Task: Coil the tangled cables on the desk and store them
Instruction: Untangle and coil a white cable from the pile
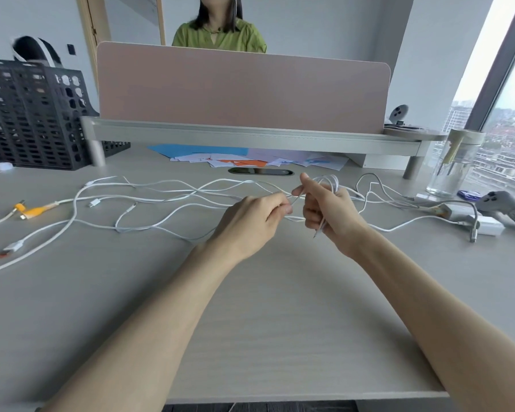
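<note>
Several white cables (161, 200) lie tangled across the middle of the pale desk (265, 307). My right hand (330, 212) is raised above them and holds a small coil of white cable (329, 181) looped over its fingers, with a plug end hanging below the palm. My left hand (256, 215) sits just to its left, pinching the same cable's loose strand between thumb and fingers. A cable with an orange plug (36, 210) rests at the far left.
A black mesh crate (33, 120) stands at back left. A monitor riser (250, 133) with a pink screen spans the back, coloured papers (250, 159) under it. A glass jar (452, 165), chargers (485, 227) and a grey handheld device (509, 208) sit at right. A person sits opposite.
</note>
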